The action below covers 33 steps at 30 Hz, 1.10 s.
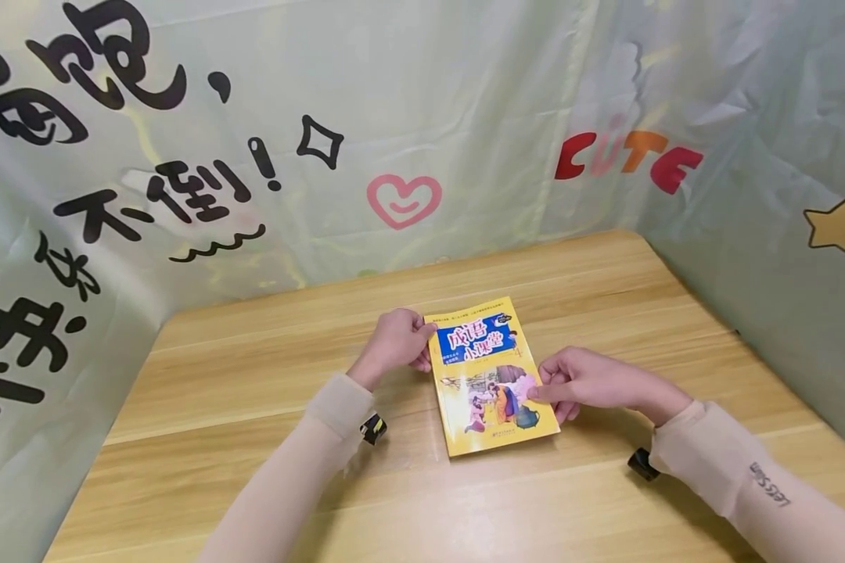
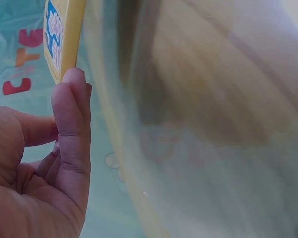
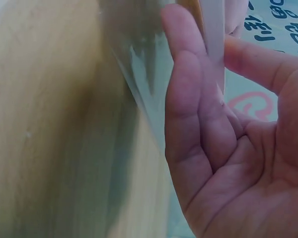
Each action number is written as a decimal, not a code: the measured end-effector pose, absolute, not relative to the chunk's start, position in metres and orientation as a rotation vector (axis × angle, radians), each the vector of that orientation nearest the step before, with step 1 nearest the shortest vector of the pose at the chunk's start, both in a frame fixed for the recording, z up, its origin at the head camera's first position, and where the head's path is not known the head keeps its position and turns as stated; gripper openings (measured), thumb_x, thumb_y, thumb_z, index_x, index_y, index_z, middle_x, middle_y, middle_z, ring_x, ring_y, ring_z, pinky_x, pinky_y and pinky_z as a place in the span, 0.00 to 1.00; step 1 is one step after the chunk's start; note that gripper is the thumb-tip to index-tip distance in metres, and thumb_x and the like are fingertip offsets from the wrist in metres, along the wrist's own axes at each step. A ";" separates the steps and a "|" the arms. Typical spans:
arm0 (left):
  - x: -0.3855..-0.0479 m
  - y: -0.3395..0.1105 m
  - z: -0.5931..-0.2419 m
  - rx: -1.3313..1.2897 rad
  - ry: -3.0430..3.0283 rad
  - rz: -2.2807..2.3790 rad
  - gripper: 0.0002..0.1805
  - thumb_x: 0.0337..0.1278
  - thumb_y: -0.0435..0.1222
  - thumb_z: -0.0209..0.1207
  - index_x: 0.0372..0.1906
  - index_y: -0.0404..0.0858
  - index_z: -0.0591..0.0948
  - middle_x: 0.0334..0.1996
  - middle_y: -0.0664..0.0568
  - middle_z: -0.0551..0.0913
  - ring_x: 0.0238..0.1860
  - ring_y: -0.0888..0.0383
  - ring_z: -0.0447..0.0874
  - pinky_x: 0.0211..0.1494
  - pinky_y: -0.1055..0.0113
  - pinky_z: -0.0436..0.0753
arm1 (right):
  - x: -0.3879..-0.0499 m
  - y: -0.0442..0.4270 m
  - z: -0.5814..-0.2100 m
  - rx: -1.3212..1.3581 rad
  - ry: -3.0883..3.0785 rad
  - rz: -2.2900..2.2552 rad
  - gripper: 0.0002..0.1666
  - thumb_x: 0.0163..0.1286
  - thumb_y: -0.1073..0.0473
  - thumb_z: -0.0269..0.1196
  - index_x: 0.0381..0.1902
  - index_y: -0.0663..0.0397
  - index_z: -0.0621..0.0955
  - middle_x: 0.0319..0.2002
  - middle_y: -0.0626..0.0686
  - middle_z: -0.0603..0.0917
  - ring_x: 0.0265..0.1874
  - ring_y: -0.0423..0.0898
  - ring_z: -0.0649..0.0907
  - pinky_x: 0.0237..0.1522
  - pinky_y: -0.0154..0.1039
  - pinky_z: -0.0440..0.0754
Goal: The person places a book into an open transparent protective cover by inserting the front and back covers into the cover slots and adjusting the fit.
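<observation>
A yellow paperback book (image 1: pixel 458 418) with a blue title panel and a cartoon picture is held face up, slightly tilted, over the wooden table. My left hand (image 1: pixel 397 340) pinches its left edge near the top corner, thumb on the cover side. On the opposite edge, lower down, my right hand (image 1: pixel 595 379) grips the book with the thumb on the cover and the fingers beneath. In the left wrist view the yellow spine (image 2: pixel 72 37) rises from the fingertips. The right wrist view has the page edges (image 3: pixel 215 42) between thumb and fingers.
The wooden table (image 1: pixel 253 391) has a glossy top. Pale green curtains (image 1: pixel 479 102) printed with black characters, a pink heart (image 1: pixel 404 201) and a star (image 1: pixel 841 227) enclose its back and sides. Black wrist cameras hang under both cuffs.
</observation>
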<state>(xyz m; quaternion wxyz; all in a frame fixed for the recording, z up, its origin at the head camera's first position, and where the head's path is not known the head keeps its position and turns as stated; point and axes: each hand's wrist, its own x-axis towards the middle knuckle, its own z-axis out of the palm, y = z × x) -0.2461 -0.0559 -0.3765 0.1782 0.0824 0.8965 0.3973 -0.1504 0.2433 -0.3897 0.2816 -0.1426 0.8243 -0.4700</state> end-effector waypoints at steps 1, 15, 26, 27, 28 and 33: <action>-0.246 -0.056 -0.378 0.232 2.538 1.115 0.17 0.83 0.40 0.57 0.34 0.35 0.81 0.22 0.45 0.87 0.21 0.53 0.91 0.39 0.54 0.93 | -0.151 0.243 -0.391 -0.379 2.206 -1.258 0.14 0.78 0.54 0.66 0.35 0.60 0.84 0.34 0.54 0.94 0.26 0.49 0.90 0.32 0.40 0.90; -0.241 -0.059 -0.397 0.171 2.546 1.077 0.18 0.82 0.41 0.58 0.32 0.35 0.82 0.20 0.47 0.86 0.19 0.55 0.88 0.26 0.68 0.87 | -0.154 0.236 -0.411 -0.353 2.252 -1.180 0.17 0.75 0.53 0.68 0.29 0.57 0.81 0.28 0.51 0.92 0.23 0.45 0.88 0.26 0.34 0.85; -0.247 -0.054 -0.402 0.123 2.545 1.025 0.17 0.81 0.42 0.60 0.33 0.36 0.83 0.21 0.48 0.85 0.18 0.59 0.86 0.26 0.71 0.86 | -0.152 0.234 -0.410 -0.301 2.327 -1.123 0.14 0.74 0.53 0.70 0.31 0.56 0.83 0.23 0.48 0.89 0.19 0.43 0.86 0.23 0.33 0.81; -0.247 -0.055 -0.402 0.122 2.545 1.014 0.17 0.81 0.42 0.60 0.32 0.36 0.83 0.21 0.48 0.85 0.18 0.59 0.86 0.26 0.71 0.86 | -0.152 0.234 -0.410 -0.303 2.331 -1.114 0.14 0.74 0.53 0.70 0.31 0.56 0.83 0.23 0.48 0.89 0.19 0.43 0.86 0.23 0.33 0.81; -0.247 -0.055 -0.402 0.125 2.547 1.004 0.17 0.81 0.42 0.60 0.32 0.37 0.83 0.21 0.48 0.85 0.19 0.59 0.86 0.26 0.71 0.86 | -0.152 0.234 -0.409 -0.305 2.336 -1.104 0.14 0.74 0.53 0.70 0.31 0.55 0.83 0.23 0.48 0.89 0.19 0.42 0.86 0.23 0.33 0.80; -0.247 -0.052 -0.401 0.127 2.566 0.956 0.19 0.81 0.43 0.60 0.30 0.37 0.83 0.20 0.50 0.85 0.19 0.60 0.85 0.26 0.72 0.84 | -0.155 0.234 -0.409 -0.307 2.362 -1.051 0.14 0.74 0.52 0.70 0.31 0.55 0.84 0.21 0.48 0.88 0.19 0.42 0.86 0.23 0.32 0.78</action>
